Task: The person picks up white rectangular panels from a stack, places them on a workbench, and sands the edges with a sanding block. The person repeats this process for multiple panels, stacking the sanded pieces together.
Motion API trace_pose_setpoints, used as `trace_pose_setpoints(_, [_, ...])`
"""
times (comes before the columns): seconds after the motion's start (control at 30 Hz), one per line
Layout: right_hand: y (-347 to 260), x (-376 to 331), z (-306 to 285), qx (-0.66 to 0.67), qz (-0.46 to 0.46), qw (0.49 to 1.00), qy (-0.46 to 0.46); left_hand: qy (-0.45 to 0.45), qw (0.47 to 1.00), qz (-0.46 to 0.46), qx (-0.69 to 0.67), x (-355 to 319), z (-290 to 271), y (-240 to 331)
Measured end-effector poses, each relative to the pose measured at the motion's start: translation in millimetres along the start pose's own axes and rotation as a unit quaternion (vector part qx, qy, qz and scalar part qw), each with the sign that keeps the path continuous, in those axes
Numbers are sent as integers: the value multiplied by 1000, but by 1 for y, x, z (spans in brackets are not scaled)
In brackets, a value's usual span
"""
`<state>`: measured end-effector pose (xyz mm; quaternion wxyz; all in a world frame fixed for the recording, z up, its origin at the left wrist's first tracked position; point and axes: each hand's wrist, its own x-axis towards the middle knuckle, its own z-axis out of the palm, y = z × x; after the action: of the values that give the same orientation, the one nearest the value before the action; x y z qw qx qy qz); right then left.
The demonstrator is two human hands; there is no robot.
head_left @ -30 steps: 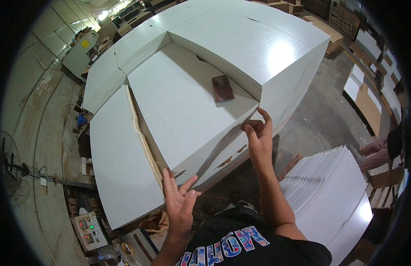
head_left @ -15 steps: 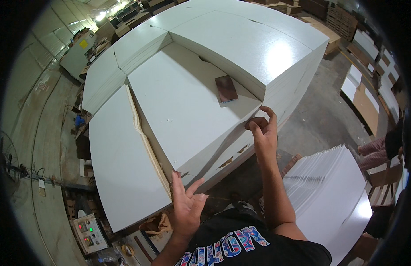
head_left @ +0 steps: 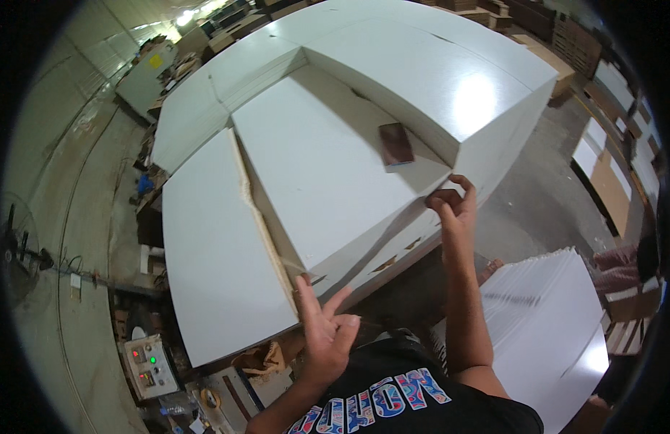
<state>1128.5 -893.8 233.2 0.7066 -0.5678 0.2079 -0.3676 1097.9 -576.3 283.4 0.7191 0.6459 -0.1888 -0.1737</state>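
Observation:
A white panel lies in a recess among taller stacks of white boards. My left hand is at its near left corner, fingers spread apart, fingertips by the edge. At the near right corner is my right hand, its index finger raised to the corner and its thumb and other fingers curled together; whatever is between them, if anything, cannot be made out. A dark band runs along the panel's front side between the hands; it may be a shadow or a strip. On the panel rests a dark brown rectangular block.
Left of the panel, a white board has a ragged, chipped edge. A stack of white sheets stands to my right. A control box with lit buttons is at lower left. Farther right, boards lie on the floor near another person.
The whole view has shifted, with boards and hands appearing farther right. Both hands keep nearly the same pose and place at the panel's corners.

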Motion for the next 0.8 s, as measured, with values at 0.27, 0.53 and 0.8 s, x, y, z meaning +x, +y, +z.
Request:
trace_pose_setpoints(0.27, [13, -26, 25, -121, -88, 988, 20, 3, 1000, 6, 16, -4, -8, -1])
trace_pose_setpoints(0.53, [13, -28, 27, -172, -52, 984, -13, -6, 1000, -15, 15, -4, -11, 4])
trace_pose_setpoints(0.8, [19, -27, 25, -180, -81, 980, -35, -37, 996, -78, 4, -6, -18, 7])
